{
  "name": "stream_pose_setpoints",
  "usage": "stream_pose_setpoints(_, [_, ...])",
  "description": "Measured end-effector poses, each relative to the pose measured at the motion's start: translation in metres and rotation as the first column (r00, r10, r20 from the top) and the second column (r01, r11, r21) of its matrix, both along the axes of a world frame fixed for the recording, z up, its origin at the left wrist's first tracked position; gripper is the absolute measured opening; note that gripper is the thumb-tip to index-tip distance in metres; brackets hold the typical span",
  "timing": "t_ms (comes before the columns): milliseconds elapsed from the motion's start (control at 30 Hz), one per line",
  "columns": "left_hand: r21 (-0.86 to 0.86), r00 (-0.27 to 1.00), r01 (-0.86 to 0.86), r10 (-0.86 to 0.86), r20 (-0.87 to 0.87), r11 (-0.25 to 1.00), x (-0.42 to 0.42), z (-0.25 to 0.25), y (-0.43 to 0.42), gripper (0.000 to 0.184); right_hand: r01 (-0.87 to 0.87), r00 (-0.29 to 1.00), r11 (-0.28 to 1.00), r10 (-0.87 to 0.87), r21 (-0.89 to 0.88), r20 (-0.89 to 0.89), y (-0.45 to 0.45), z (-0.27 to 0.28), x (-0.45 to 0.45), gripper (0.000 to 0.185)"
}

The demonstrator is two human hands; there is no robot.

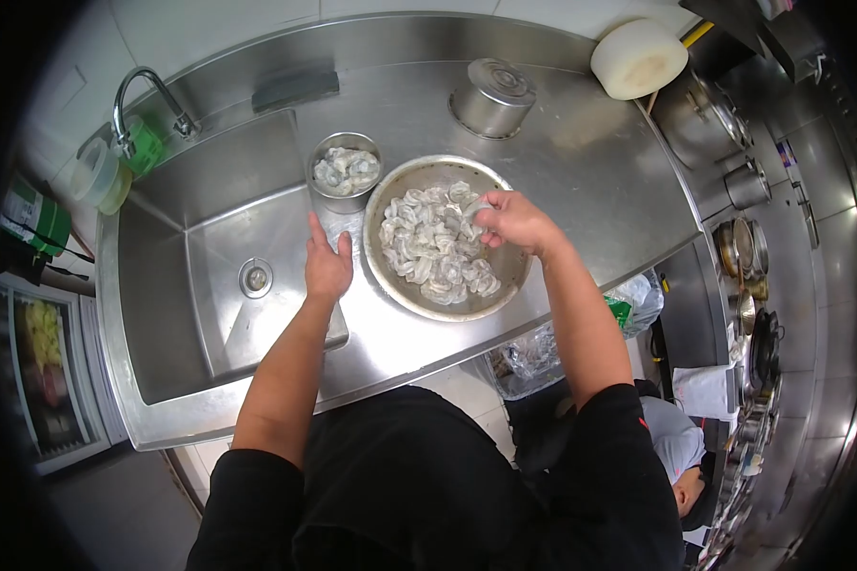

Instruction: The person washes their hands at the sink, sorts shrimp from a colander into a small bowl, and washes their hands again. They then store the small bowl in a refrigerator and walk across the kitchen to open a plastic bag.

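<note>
A wide, shallow metal bowl [517,276] on the steel counter holds a heap of raw peeled shrimp [436,238]. My right hand [516,222] is over the bowl's right side, its thumb and fingers closed on what looks like a single shrimp at the edge of the heap. To the bowl's left, my left hand [328,262] hovers near the sink edge with fingers stretched out and thumb apart, holding nothing. Just beyond that hand, a small round metal container [345,203] has more shrimp [346,171] in it.
On the left is a steel sink [162,305] with a faucet [152,90]. Farther back on the counter are a lidded metal pot [492,99] and a pale round container [640,59]. A plastic-lined bin [528,357] lies below the front edge; another person [673,440] is at lower right.
</note>
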State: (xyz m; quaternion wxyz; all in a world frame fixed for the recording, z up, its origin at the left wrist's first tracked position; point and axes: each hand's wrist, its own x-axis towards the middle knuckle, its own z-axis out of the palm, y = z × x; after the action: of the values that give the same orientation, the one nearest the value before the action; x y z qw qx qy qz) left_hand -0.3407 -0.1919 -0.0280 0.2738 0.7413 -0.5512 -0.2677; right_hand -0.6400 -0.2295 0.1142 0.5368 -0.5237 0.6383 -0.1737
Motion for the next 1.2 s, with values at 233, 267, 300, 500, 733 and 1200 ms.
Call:
stream_pose_setpoints(233, [0.003,1.0,-0.008,0.008,-0.001,1.0,-0.001,0.001,0.0,0.078,-0.011,0.991,0.999,0.007,0.03,0.135,0.001,-0.005,-0.006,0.024])
stream_pose_setpoints(267, [0.007,1.0,-0.014,0.014,0.008,1.0,-0.001,0.001,0.0,0.077,-0.091,0.994,0.993,0.086,-0.075,-0.065,0.002,-0.007,-0.005,0.024])
stream_pose_setpoints(300, [0.0,1.0,-0.014,0.014,0.011,1.0,-0.001,0.0,0.0,0.077,-0.189,0.953,0.969,0.14,-0.163,-0.269,0.008,-0.002,0.001,0.024])
stream_pose_setpoints(500, [-0.011,1.0,-0.008,0.008,0.006,1.0,0.0,0.0,0.001,0.077,-0.75,0.606,0.581,0.413,-0.316,-0.68,0.043,-0.029,0.056,0.027])
stream_pose_setpoints(733, [-0.05,1.0,-0.01,0.01,0.0,0.999,0.001,-0.002,0.001,0.077,-0.407,0.906,0.827,0.31,-0.389,-0.289,0.037,-0.034,0.038,0.021])
stream_pose_setpoints(1200, [-0.042,1.0,-0.014,0.014,0.0,0.999,0.0,-0.003,0.001,0.078,0.164,0.821,0.984,-0.178,0.074,0.542,0.024,-0.018,0.033,0.026])
